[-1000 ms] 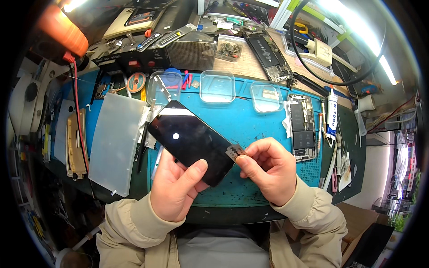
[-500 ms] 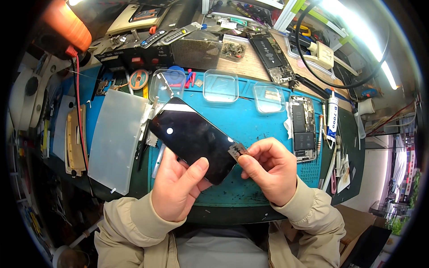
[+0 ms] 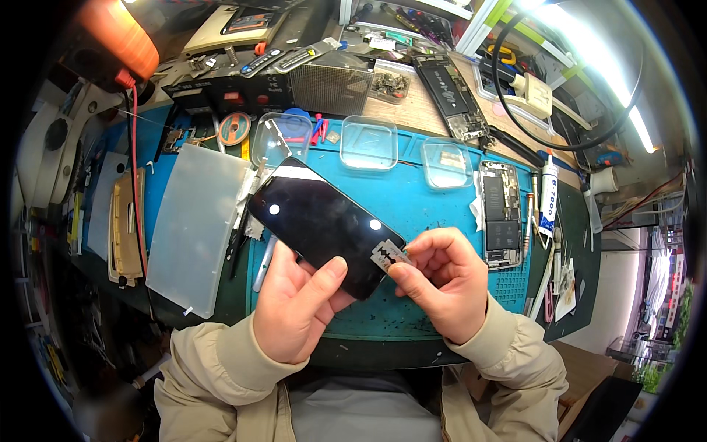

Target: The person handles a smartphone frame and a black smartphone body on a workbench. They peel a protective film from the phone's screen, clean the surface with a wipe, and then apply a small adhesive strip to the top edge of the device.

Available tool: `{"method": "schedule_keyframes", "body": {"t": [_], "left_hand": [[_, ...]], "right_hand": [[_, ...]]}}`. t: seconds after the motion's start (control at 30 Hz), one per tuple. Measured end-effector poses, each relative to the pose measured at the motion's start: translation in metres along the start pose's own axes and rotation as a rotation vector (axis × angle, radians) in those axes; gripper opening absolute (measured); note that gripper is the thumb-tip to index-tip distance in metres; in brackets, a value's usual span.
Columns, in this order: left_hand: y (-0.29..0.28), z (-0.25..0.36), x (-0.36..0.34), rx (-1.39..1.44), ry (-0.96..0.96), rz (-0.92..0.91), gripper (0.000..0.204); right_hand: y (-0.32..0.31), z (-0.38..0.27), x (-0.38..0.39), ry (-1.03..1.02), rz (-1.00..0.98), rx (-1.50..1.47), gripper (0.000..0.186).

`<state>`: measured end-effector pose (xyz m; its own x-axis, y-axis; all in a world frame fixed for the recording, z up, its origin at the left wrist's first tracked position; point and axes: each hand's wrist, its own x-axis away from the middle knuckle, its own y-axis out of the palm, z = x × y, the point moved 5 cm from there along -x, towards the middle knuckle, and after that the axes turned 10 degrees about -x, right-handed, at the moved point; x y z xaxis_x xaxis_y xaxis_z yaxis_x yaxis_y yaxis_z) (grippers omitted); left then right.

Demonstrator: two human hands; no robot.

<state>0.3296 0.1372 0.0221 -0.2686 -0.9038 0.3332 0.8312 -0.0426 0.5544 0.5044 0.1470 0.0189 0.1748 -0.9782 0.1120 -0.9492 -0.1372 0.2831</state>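
Two grips showed: left hand (image 3: pixel 296 309) curled round the black phone (image 3: pixel 317 210) above the blue mat (image 3: pixel 390 317), thumb on top, likely for steadiness; right hand (image 3: pixel 447 286) pinched a razor blade (image 3: pixel 388 255) over its right end.

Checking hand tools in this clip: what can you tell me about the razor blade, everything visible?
The razor blade is a thin, flat, roughly rectangular, grey, metallic-looking piece with a dark notched slot through its middle. The right hand pinches one end; the rest slants over the right end of the glossy black phone-shaped panel in the left hand. Whether its edge presses on that surface cannot be told.
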Motion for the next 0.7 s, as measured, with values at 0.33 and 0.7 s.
{"method": "schedule_keyframes", "body": {"t": [0.33, 0.7], "left_hand": [[0.0015, -0.0008, -0.0010, 0.040, -0.008, -0.035, 0.042], [0.0017, -0.0003, -0.0002, 0.089, 0.024, 0.013, 0.037]], "right_hand": [[0.0066, 0.0018, 0.0063, -0.039, -0.039, 0.079, 0.024], [0.0092, 0.0022, 0.0041, 0.051, -0.056, -0.046, 0.027]]}}
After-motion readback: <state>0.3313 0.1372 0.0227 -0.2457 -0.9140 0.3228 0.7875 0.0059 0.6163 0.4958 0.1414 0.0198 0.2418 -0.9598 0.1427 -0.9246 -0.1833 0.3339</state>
